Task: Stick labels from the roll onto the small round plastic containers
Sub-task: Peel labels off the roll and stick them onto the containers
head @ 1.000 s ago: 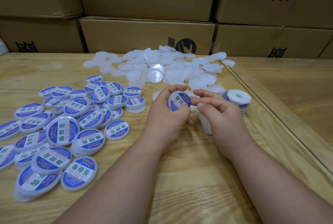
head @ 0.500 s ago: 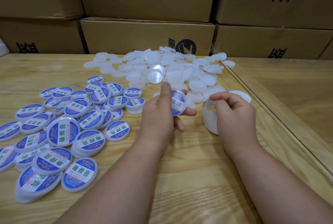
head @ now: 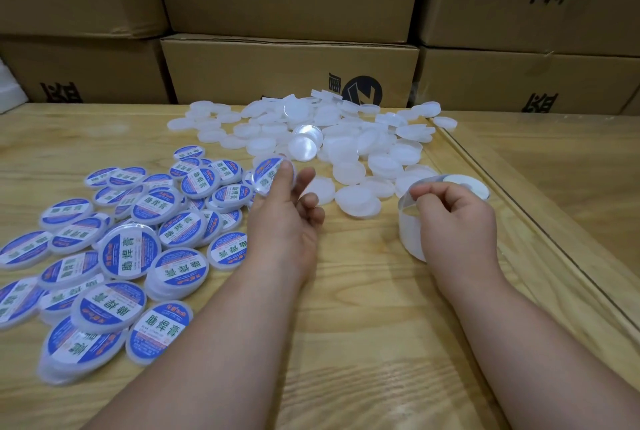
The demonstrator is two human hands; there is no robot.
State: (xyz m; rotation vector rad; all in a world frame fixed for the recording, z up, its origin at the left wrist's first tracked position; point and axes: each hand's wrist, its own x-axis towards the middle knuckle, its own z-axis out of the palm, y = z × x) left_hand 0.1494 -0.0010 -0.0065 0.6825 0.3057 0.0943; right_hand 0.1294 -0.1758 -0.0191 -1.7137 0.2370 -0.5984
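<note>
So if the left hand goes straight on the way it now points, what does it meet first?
Probably the heap of labelled containers: the left hand, holding a labelled container, points forward and slightly left, towards the heap's far edge. Depth is unclear, so it might pass above them.

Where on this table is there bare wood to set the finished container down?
Bare wood lies between the two forearms, and on the table far left, behind the labelled pile. Crowded: that pile on the left, and the unlabelled containers ahead. The label roll sits by the right edge.
</note>
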